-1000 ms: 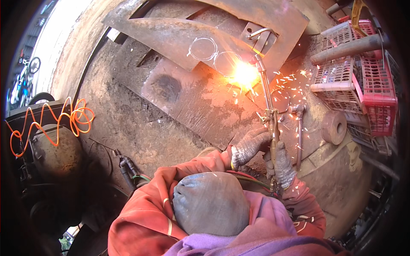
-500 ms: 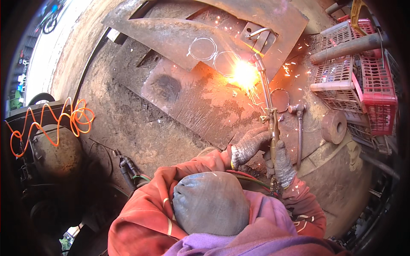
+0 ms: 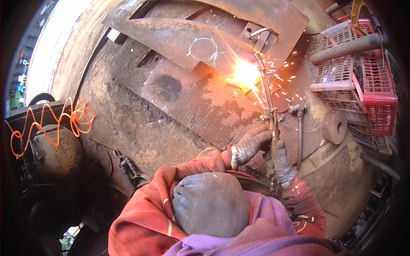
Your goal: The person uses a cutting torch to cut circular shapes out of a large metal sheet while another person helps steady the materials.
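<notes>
Both of my hands wear grey knit gloves and grip a long brass-coloured cutting torch (image 3: 267, 96). My left hand (image 3: 250, 147) closes on its body from the left. My right hand (image 3: 284, 164) wraps the handle lower down, near the hoses (image 3: 250, 178). At the torch's far end, a bright orange glare (image 3: 245, 74) hides the tip and the metal under it. Sparks fly right and toward me. The glare lies at the edge of a rusty steel plate (image 3: 171, 38), beside two chalk-drawn circles (image 3: 202, 49).
Right of the torch lie a hammer (image 3: 300, 132) and a thick metal ring (image 3: 334, 127). Pink and red plastic crates (image 3: 380, 81) stand at the right, a pipe (image 3: 346, 49) across them. An orange coiled hose (image 3: 55, 132) hangs at the left. A grey cloth-covered rounded shape (image 3: 211, 205) fills the lower middle.
The sparks have shifted, with more streaking to the right of the torch. My hands and the torch stay almost where they were.
</notes>
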`<act>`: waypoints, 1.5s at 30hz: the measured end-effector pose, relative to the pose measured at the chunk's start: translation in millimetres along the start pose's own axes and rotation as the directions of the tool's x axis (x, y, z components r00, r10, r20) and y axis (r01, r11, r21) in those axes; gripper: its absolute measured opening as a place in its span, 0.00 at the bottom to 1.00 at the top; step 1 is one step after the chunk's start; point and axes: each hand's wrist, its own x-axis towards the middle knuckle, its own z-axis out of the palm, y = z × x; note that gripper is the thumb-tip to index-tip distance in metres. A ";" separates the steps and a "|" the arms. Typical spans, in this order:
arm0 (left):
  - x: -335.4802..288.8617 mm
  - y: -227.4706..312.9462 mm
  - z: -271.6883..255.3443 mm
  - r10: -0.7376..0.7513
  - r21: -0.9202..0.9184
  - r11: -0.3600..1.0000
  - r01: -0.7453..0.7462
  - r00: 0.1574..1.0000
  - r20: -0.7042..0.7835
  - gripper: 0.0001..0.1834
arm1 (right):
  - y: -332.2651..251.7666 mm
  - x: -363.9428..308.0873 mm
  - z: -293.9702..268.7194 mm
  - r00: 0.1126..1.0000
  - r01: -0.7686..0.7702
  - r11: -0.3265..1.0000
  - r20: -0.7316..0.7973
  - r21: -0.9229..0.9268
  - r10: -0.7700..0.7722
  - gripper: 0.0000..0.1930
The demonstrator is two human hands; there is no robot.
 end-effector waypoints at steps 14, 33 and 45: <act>2.6 -5.3 -0.8 0.003 -0.035 0.999 -0.004 1.000 -0.024 0.19 | 8.8 9.3 -5.1 1.000 0.004 1.000 -0.020 -0.029 -0.004 0.33; 2.5 -2.2 0.0 -0.022 -0.047 0.999 0.020 0.999 -0.024 0.18 | 7.9 9.8 -2.9 0.996 0.088 0.996 -0.030 -0.028 -0.089 0.30; 3.0 -3.0 -1.5 -0.011 -0.055 0.998 0.009 0.999 -0.031 0.18 | -2.9 2.6 6.3 0.997 0.069 0.998 -0.021 -0.011 -0.069 0.31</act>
